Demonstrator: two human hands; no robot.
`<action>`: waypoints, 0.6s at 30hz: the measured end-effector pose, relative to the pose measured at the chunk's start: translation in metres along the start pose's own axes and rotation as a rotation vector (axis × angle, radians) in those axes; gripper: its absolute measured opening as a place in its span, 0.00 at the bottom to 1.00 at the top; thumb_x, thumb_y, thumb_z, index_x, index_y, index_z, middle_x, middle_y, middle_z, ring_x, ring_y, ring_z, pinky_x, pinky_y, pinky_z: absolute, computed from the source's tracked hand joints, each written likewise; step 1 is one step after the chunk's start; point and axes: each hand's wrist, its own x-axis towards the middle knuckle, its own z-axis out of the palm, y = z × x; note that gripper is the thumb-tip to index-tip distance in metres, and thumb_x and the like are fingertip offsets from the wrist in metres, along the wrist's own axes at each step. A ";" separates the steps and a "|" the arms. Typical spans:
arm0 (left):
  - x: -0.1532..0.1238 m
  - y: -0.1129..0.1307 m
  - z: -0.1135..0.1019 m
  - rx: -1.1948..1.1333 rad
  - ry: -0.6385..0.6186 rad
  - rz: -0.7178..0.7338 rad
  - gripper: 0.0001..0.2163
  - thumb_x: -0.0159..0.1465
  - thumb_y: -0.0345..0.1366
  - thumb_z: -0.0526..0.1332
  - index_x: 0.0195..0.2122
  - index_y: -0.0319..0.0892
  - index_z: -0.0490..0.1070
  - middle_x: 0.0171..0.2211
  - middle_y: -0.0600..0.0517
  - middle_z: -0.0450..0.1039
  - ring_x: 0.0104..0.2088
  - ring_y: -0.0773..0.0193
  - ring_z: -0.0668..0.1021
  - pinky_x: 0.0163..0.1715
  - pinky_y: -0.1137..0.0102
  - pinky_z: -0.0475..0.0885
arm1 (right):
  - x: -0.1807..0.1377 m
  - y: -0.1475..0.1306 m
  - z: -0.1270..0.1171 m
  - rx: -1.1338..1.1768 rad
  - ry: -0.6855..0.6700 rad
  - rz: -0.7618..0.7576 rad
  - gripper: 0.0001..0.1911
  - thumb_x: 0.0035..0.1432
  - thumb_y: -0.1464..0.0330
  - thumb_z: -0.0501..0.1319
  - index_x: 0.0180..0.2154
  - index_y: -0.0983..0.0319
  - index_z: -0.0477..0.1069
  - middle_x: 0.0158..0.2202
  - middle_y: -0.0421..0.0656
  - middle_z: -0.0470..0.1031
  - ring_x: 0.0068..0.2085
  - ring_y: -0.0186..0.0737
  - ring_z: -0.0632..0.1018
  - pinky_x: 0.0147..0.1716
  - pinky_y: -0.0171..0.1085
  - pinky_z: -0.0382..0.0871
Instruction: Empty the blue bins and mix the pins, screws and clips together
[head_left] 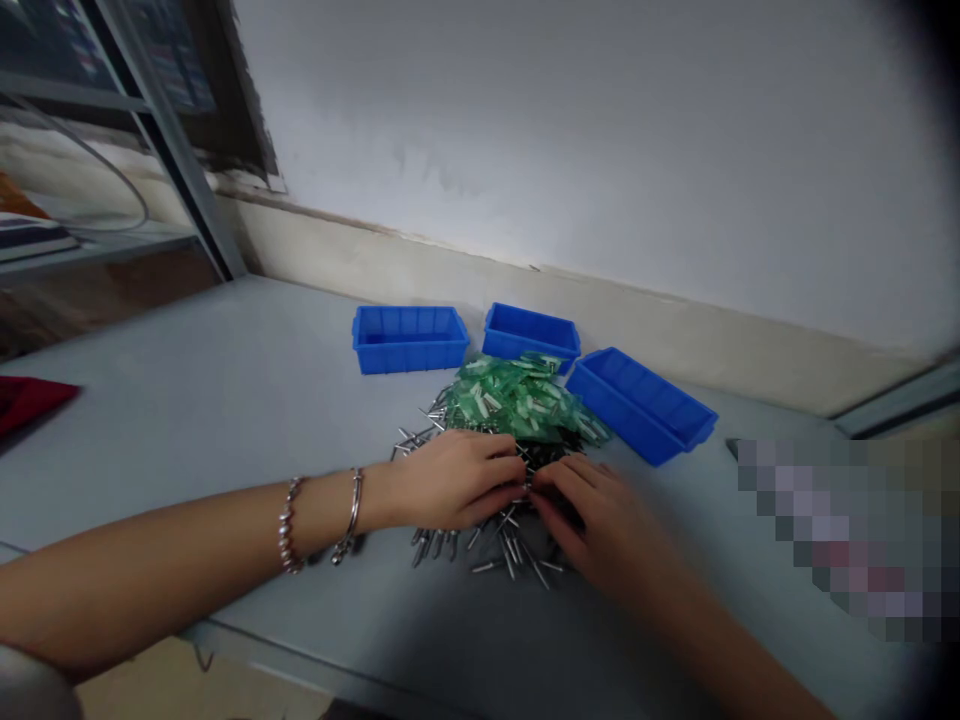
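Observation:
A loose pile of thin silver metal pins (pixel 512 550), which look like blind rivets, lies on the grey table. Against its far side rests a heap of small green plastic packets (pixel 517 395) with white pieces showing in them. Some small black parts (pixel 571 440) show between the packets and my right hand. My left hand (pixel 465 480) is over the pins, its fingers bent and pressed together. Close beside it, almost fingertip to fingertip, my right hand (pixel 596 505) has its thumb and fingers in a pinch. Whatever is between the fingertips is too small to make out.
Behind the heap stand three blue plastic bins: a left bin (pixel 411 355), a middle bin (pixel 532 335) and an angled right bin (pixel 645 405). A white wall (pixel 600 150) rises behind the table (pixel 225 400). Red cloth (pixel 34 400) lies at the left edge.

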 end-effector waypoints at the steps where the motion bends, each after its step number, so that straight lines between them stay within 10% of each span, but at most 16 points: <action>1: 0.000 0.000 0.000 0.000 0.012 -0.006 0.12 0.67 0.36 0.47 0.36 0.38 0.67 0.32 0.49 0.66 0.29 0.65 0.70 0.28 0.71 0.66 | 0.000 0.000 0.000 -0.003 0.011 0.010 0.05 0.57 0.73 0.53 0.31 0.61 0.67 0.29 0.42 0.72 0.34 0.42 0.73 0.33 0.40 0.65; 18: 0.001 0.002 -0.003 -0.017 0.125 -0.084 0.12 0.68 0.36 0.45 0.35 0.39 0.66 0.31 0.50 0.66 0.28 0.66 0.70 0.26 0.71 0.65 | 0.001 0.005 -0.007 0.046 0.028 0.067 0.10 0.61 0.68 0.51 0.32 0.59 0.69 0.30 0.41 0.74 0.34 0.39 0.75 0.32 0.37 0.66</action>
